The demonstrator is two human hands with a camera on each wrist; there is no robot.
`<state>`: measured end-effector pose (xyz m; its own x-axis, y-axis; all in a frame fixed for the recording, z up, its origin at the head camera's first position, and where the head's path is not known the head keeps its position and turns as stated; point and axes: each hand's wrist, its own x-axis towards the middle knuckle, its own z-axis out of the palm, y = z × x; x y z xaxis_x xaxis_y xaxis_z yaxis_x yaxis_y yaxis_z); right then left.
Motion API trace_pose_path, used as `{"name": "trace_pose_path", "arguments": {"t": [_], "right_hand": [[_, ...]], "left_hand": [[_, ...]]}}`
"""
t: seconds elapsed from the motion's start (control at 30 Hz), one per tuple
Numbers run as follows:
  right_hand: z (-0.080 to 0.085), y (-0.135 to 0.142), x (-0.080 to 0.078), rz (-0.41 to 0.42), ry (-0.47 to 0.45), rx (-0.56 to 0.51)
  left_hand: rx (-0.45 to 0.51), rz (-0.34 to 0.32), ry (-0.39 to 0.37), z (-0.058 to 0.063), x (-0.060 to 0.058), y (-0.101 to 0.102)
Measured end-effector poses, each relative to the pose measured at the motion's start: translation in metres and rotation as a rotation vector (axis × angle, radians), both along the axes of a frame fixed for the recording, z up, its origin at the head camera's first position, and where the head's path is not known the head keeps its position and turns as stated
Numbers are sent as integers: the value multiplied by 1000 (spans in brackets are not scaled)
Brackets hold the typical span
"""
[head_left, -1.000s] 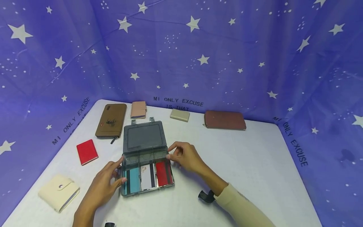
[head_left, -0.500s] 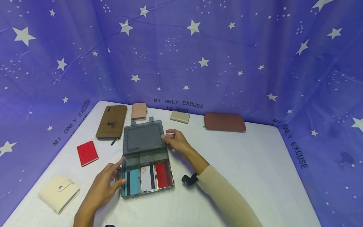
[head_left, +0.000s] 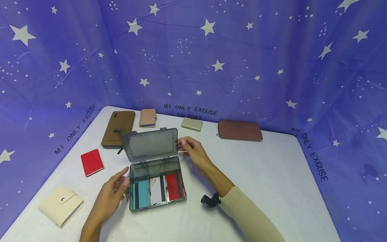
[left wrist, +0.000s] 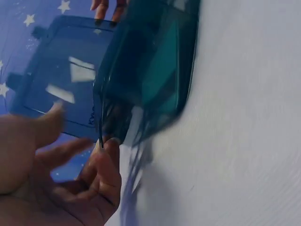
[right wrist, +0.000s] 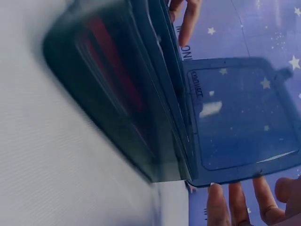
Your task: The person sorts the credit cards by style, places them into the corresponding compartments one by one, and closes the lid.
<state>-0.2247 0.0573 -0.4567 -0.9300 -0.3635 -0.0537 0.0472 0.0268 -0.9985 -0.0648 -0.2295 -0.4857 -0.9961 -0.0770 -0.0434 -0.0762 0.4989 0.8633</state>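
Note:
A translucent grey plastic box [head_left: 158, 201] stands on the table with its hinged lid [head_left: 154, 144] tilted up. Teal [head_left: 142, 193], white [head_left: 158, 188] and red [head_left: 174, 185] cards, each with a dark stripe, lie in its front compartments. At the lid's right edge is my right hand [head_left: 195, 153]; in the right wrist view its fairly straight fingers [right wrist: 237, 200] touch the lid's edge, thumb apart. Beside the box's left wall is my left hand [head_left: 110, 193]. The left wrist view has its fingertips [left wrist: 101, 150] at the box's edge, thumb off it.
Around the box lie a cream snap wallet [head_left: 61, 205], a red booklet [head_left: 92, 162], a brown zip wallet [head_left: 118, 127], a pink wallet [head_left: 147, 117], a small beige case [head_left: 191, 124] and a maroon zip wallet [head_left: 240, 130]. A purple star-patterned curtain [head_left: 193, 60] borders the white table [head_left: 266, 174].
The lid, lying back earlier, has swung up and partway forward with my right hand at its edge. My left hand has shifted slightly left and its thumb has come off the box.

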Motion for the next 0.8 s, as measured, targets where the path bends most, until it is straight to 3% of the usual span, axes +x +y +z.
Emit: {"name": "trace_pose_path", "arguments": {"t": [0.1, 0.17, 0.3, 0.43, 0.57, 0.7, 0.8], "right_hand": [[2, 6, 8, 26, -4, -1], [3, 11, 14, 59, 15, 33], [3, 22, 30, 199, 119, 159], [5, 29, 56, 370, 298, 403], [5, 26, 81, 485, 502, 724], [-2, 19, 92, 462, 706, 978], [-7, 16, 92, 413, 839, 1102]], "left_hand": [[232, 77, -84, 3, -1, 0], [333, 104, -115, 6, 0, -1], [383, 111, -130, 11, -1, -1], [311, 93, -119, 12, -2, 3], [143, 39, -64, 8, -4, 11], [2, -20, 10, 5, -9, 18], [-77, -63, 50, 3, -12, 22]]}}
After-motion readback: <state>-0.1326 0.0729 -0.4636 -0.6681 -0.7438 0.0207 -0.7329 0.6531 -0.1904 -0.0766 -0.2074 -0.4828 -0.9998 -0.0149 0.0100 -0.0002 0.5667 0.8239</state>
